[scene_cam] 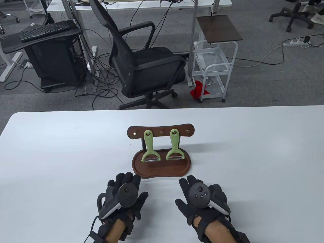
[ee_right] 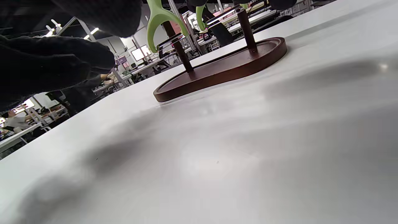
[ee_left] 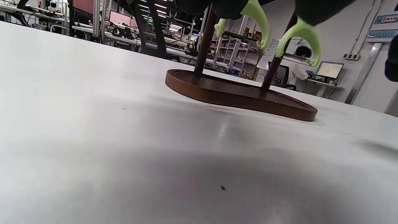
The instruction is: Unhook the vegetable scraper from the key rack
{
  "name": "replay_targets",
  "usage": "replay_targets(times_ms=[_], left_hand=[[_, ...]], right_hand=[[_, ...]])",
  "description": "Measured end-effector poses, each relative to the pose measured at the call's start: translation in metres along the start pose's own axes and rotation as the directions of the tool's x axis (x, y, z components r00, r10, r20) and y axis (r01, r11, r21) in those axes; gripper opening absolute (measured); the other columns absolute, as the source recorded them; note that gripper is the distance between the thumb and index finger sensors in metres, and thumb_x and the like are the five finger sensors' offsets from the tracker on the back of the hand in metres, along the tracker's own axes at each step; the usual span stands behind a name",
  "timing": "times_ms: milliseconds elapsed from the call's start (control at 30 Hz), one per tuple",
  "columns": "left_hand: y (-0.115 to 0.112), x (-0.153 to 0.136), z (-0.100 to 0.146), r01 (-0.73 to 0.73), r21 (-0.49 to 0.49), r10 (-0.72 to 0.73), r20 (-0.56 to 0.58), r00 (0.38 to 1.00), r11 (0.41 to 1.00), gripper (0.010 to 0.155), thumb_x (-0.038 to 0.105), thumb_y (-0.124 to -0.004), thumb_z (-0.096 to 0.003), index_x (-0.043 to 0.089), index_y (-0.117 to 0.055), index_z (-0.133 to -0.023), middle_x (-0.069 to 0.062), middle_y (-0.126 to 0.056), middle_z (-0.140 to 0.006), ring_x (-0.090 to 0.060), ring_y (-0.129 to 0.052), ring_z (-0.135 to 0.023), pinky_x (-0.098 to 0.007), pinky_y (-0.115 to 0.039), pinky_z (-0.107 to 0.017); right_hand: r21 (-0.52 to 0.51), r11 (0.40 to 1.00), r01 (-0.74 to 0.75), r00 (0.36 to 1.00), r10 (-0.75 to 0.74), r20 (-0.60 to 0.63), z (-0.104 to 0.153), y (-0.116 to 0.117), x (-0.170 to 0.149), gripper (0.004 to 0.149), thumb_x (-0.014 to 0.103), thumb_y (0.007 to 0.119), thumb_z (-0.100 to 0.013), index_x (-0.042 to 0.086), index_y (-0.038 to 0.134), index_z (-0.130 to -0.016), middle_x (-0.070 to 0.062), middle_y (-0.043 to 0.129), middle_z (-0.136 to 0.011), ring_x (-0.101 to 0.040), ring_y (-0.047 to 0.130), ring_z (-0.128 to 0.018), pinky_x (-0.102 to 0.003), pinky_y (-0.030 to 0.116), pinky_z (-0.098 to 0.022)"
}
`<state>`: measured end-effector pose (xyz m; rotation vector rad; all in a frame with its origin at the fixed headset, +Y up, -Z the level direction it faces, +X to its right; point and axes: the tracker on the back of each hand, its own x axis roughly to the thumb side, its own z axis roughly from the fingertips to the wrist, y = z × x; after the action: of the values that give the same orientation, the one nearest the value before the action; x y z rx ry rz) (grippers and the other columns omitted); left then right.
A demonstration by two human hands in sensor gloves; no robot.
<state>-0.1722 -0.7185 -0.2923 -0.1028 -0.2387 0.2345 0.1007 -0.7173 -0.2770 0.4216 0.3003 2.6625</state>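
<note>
Your white table (scene_cam: pixel 63 152) carries everything here, and the largest piece on it is the dark wooden key rack (scene_cam: pixel 161 131), standing at the table's middle, just beyond your hands. Its crossbar sits on two posts above an oval tray base (scene_cam: pixel 162 170), whose raised rim holds no loose items; only the posts rise out of it, as the left wrist view shows (ee_left: pixel 239 93).

Two green vegetable scrapers hang from the crossbar hooks, blades down, suspended above the tray without touching it. The left scraper (scene_cam: pixel 149 146) hangs slightly tilted; the right scraper (scene_cam: pixel 174 145) hangs straighter, a free hook between them. From the right wrist view, one scraper's forked head and blade (ee_right: pixel 163 28) shows just in front of a post.

Your left hand (scene_cam: pixel 125 197) lies palm down on the table just short of the tray's near rim, fingers spread and loose, gripping nothing. Your right hand (scene_cam: pixel 202 200) lies the same way beside it, fingers spread flat and apart, also holding nothing. Both hands are apart from the rack.
</note>
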Motion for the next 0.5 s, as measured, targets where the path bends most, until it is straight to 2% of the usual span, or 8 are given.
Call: replay_targets(times_ms=[500], left_hand=[[0.0029, -0.0034, 0.0004, -0.026, 0.008, 0.026, -0.015, 1.0, 1.0, 0.074, 0.051, -0.069, -0.053, 0.016, -0.042, -0.111, -0.019, -0.033, -0.113, -0.055, -0.03, -0.105, -0.078, -0.025, -0.068]], right_hand=[[0.013, 1.0, 0.01, 1.0, -0.01, -0.004, 0.0001, -0.0022, -0.0007, 0.072, 0.048, 0.067, -0.049, 0.015, 0.035, -0.105, -0.024, 0.028, -0.11, -0.058, 0.036, -0.093, -0.071, 0.043, -0.061]])
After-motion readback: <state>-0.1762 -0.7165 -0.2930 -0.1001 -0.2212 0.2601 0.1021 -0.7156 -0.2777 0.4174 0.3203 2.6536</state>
